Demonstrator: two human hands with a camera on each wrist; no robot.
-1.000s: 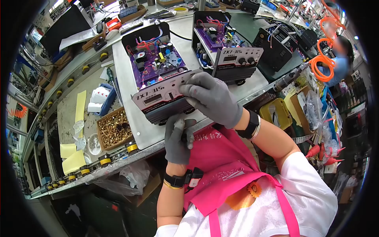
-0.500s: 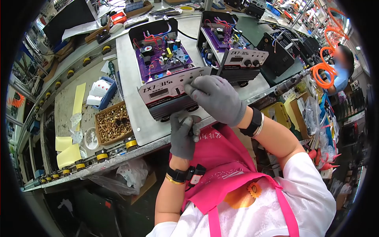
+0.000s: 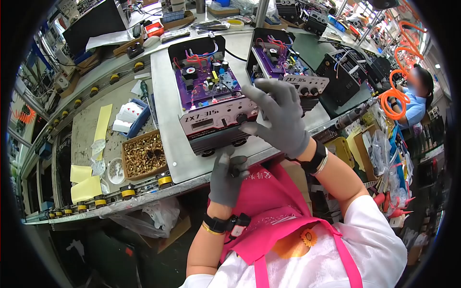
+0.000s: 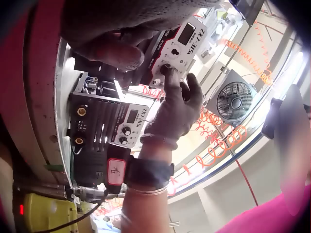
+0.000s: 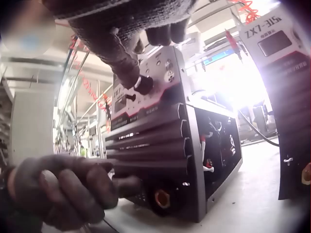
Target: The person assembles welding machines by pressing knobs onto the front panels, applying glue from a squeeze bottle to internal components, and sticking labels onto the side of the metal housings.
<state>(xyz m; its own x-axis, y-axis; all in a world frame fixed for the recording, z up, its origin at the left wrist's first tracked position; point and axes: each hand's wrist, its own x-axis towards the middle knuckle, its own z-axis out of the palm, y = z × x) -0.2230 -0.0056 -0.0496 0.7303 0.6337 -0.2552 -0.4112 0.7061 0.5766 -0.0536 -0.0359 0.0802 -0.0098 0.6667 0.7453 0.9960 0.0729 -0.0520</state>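
Near the middle of the head view, an open-topped welder box (image 3: 211, 115) stands on the counter (image 3: 185, 165), close to its front edge. The right hand (image 3: 283, 120) has its thumb at the black knob (image 5: 144, 85), the other fingers spread and lifted, so its grip is apart. The left hand (image 3: 225, 182) is low by the base, fingers bent; I can't tell whether its grip is clamped on anything. With only the thumb there, an off-centre push could skid off or tilt the knob. A slip upward might bring those raised fingers against the bare purple board (image 3: 199, 89).
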